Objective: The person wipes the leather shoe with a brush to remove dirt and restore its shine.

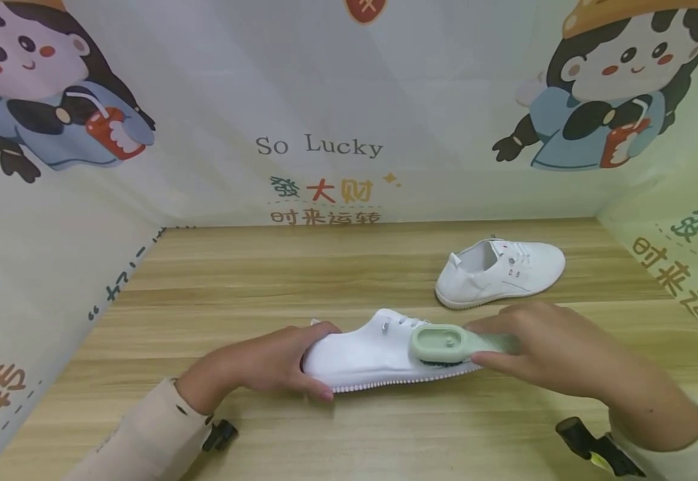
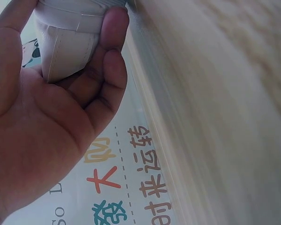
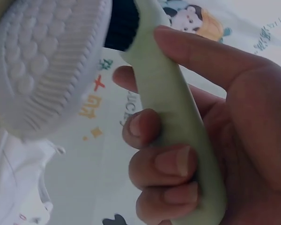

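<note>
In the head view a white shoe (image 1: 355,354) is held near the middle front of the wooden table, its toe pointing right. My left hand (image 1: 276,361) grips its heel; the left wrist view shows fingers curled round the shoe's heel (image 2: 68,51). My right hand (image 1: 541,347) holds a pale green brush (image 1: 439,342) by the handle, with its dark bristles against the shoe's side near the toe. In the right wrist view, fingers wrap the green handle (image 3: 173,103), and the bumpy sole (image 3: 42,61) of the shoe faces the camera beside the dark bristles (image 3: 123,26).
A second white shoe (image 1: 499,274) stands on the table (image 1: 300,267) at the back right, toe to the right. Printed cloth walls (image 1: 324,87) with cartoon figures and lettering enclose the back and both sides.
</note>
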The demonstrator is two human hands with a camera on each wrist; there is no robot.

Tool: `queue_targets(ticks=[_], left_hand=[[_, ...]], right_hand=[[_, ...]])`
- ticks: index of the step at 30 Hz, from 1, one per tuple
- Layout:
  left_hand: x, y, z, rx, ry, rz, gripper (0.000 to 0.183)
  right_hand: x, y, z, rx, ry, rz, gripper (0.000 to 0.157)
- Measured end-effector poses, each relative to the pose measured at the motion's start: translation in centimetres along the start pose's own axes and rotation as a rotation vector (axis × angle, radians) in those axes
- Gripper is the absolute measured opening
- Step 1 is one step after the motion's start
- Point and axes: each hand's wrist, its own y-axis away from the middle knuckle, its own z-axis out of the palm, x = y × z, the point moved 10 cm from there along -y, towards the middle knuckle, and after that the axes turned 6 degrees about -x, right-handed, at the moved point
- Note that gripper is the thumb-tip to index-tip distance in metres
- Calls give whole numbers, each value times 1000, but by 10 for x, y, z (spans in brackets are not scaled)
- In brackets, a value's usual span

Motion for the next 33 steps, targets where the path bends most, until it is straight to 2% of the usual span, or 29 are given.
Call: queue_targets(ticks=[5, 13, 17, 25, 28, 33], left_hand=[[0, -1, 0, -2, -6, -6, 71], [-2, -1, -1, -1, -13, -8, 71], [-2, -1, -2, 9, -22, -1, 68], [1, -1, -6, 45, -65, 13, 62], [2, -1, -5, 41, -50, 17, 61], [1, -1, -4, 33, -29, 20, 61]], right_hand=[[9, 7, -5, -34, -18, 33, 45], [35, 16, -10, -87, 15, 160, 50], [36, 15, -9, -102, -2, 154, 51], [2, 2, 3, -55, -32, 3, 45], [-18, -7, 10, 14, 12, -66, 43], [-48, -18, 22, 140, 95, -131, 41]])
